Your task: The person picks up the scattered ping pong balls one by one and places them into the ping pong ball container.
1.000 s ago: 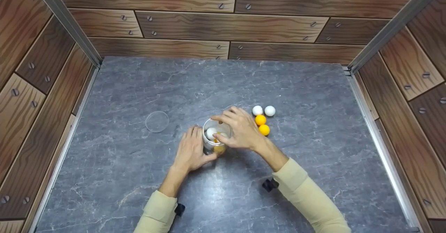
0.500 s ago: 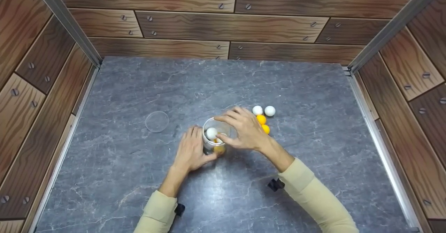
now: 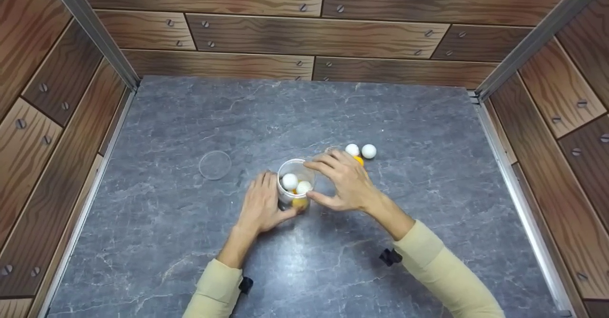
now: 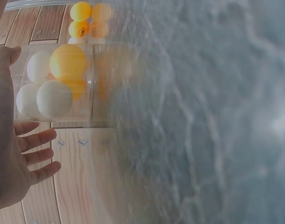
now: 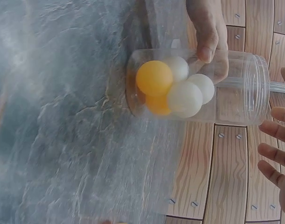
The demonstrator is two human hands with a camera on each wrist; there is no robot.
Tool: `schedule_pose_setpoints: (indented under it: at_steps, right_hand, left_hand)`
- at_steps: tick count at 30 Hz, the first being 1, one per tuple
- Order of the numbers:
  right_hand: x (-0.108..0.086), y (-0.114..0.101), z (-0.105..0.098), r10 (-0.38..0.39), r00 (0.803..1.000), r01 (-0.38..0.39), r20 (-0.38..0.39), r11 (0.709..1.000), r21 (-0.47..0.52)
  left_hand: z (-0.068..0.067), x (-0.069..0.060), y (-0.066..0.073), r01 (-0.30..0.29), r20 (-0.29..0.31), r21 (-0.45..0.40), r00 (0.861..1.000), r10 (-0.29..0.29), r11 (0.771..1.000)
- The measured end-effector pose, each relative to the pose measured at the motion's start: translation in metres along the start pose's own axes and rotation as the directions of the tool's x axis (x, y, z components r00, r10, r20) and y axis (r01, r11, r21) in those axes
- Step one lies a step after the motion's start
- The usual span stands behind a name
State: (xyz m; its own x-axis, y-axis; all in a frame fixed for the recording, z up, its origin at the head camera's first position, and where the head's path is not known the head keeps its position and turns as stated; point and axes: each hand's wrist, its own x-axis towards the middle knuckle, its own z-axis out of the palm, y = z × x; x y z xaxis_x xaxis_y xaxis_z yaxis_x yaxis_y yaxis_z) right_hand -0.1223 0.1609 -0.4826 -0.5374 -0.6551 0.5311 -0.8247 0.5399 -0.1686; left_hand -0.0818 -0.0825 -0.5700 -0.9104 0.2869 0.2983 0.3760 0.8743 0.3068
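A clear plastic jar stands upright, with several white and orange ping-pong balls in its bottom. In the right wrist view an orange ball and a white ball show through its wall. My left hand holds the jar from the left, its thumb across the front and its fingers along the side. Right at the rim is my right hand, fingers spread and no ball in them. The left wrist view shows the left fingers fairly straight beside the jar.
Beyond the right hand lie two white balls and an orange ball, partly hidden; the left wrist view shows two orange balls there. A clear round lid lies left on the grey marbled table. Wood-patterned walls enclose it.
My right hand has drawn back to the right, out of the jar's mouth, leaving a white ball visible inside. It now covers more of the loose orange balls. The left hand stays on the jar.
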Motion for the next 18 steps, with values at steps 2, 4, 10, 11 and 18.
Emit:
schedule_pose_setpoints:
  at_steps: [2,4,10,11,18]
  right_hand:
    - [-0.004,0.001,-0.003,0.007,1.0,-0.007,-0.006,1.0,-0.019]
    - [-0.009,0.002,-0.006,0.016,1.0,-0.016,-0.004,0.999,-0.037]
    - [-0.024,0.007,-0.014,0.031,0.999,-0.029,0.023,0.997,-0.073]
    - [-0.027,0.008,-0.016,0.032,0.999,-0.03,0.031,0.997,-0.077]
    - [-0.045,0.014,-0.023,0.067,0.995,-0.059,0.073,0.993,-0.104]
  left_hand:
    - [0.0,0.0,0.0,0.0,0.003,-0.004,1.0,0.0,1.0]
    - [0.001,0.001,0.0,0.001,0.001,-0.006,1.0,-0.001,1.0]
    - [0.0,0.001,0.001,0.003,0.022,-0.011,1.0,-0.003,1.0]
    - [0.0,0.0,0.001,0.004,0.024,-0.013,1.0,-0.004,1.0]
    - [0.0,0.001,0.001,0.014,0.021,-0.019,1.0,-0.014,1.0]
